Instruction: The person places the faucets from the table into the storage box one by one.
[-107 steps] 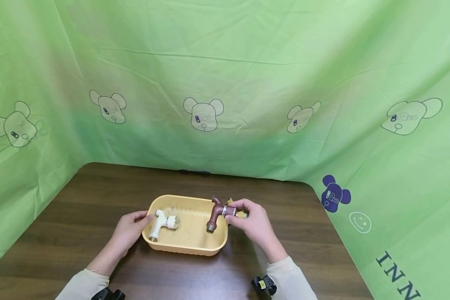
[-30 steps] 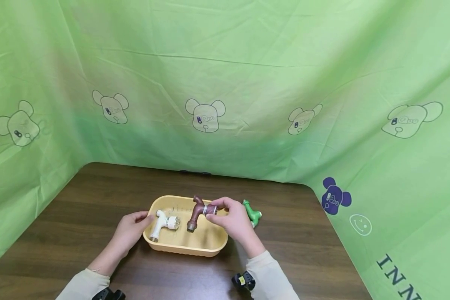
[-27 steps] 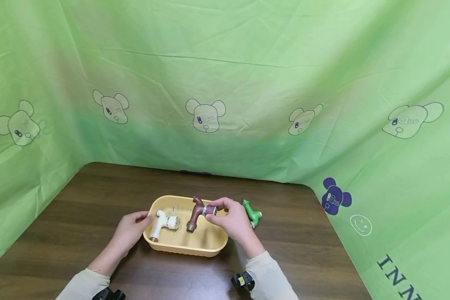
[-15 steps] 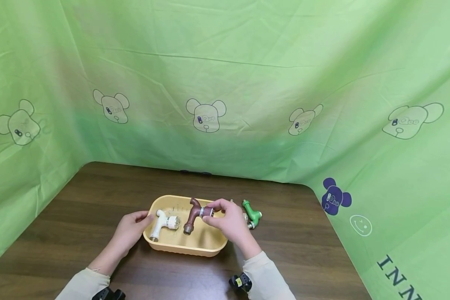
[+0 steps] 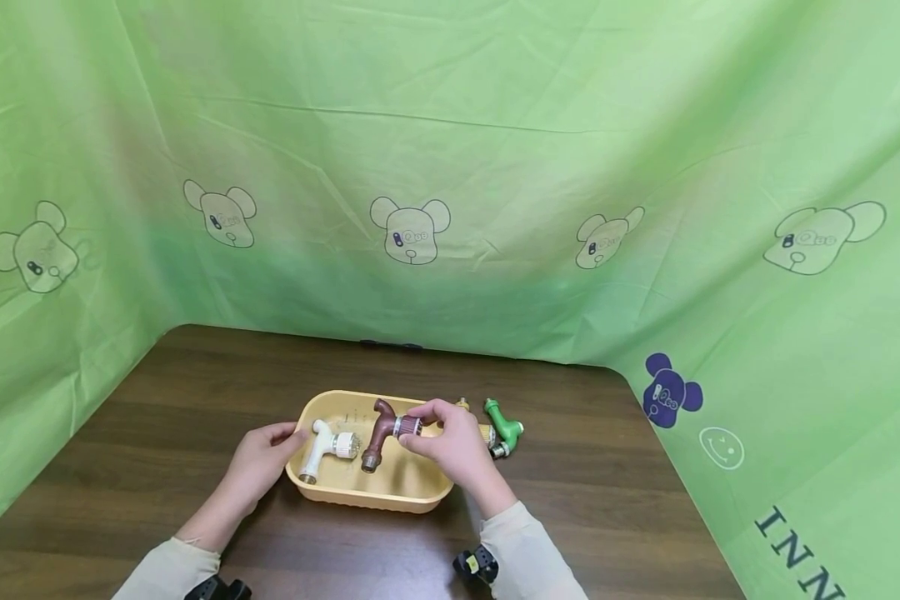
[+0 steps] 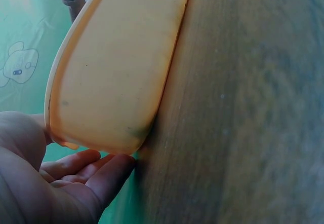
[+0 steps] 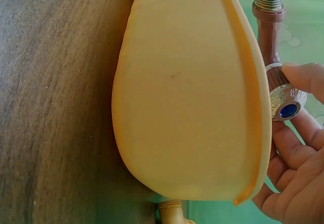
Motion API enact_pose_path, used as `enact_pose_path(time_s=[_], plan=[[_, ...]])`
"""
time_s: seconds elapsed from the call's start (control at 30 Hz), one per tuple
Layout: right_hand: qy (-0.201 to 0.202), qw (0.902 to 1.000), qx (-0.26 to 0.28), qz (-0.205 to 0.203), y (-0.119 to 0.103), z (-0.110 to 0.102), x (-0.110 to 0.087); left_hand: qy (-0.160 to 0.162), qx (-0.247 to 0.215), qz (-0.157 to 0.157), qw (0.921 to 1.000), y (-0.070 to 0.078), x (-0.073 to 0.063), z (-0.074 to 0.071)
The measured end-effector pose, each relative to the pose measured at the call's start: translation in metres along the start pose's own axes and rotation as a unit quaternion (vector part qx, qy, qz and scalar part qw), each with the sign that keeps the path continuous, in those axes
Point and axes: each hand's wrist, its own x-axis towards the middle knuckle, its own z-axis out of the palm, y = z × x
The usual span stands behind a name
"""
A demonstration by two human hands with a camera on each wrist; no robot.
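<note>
My left hand (image 5: 258, 467) grips the left end of a yellow plastic basin (image 5: 367, 500), thumb over the rim and fingers against the outer wall. Between right thumb and fingers, my right hand (image 5: 461, 442) pinches the ribbed knob of a maroon water tap (image 5: 379, 435). That tap hangs over the middle of the basin, its threaded metal end pointing down towards me. A white tap (image 5: 319, 448) lies inside at the left. In the right wrist view the knob of the maroon tap (image 7: 277, 77) shows a blue cap, just above the basin rim (image 7: 263, 107).
Right of the basin a green tap (image 5: 504, 427) lies on the dark wooden table (image 5: 217, 383). Beside it a yellow tap (image 5: 487, 435) is partly hidden behind my right hand. Green printed cloth (image 5: 450, 292) encloses the table at the back and sides.
My right hand has carried the maroon tap left from the basin's right end to its middle, then slightly lower. The green tap has come into sight. My left hand stays at the rim.
</note>
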Motion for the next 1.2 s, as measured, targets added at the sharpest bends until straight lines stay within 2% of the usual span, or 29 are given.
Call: enact_pose_path(time_s=[0.27,1.2], plan=[[-0.006,0.9999,0.001,-0.010,0.001,0.002,0.003,-0.001,0.001,0.002,1.0000,0.000,0.000,0.000],[-0.017,0.9998,-0.013,0.005,0.002,0.016,0.006,0.002,-0.003,0.003,1.0000,0.002,-0.001,0.000]])
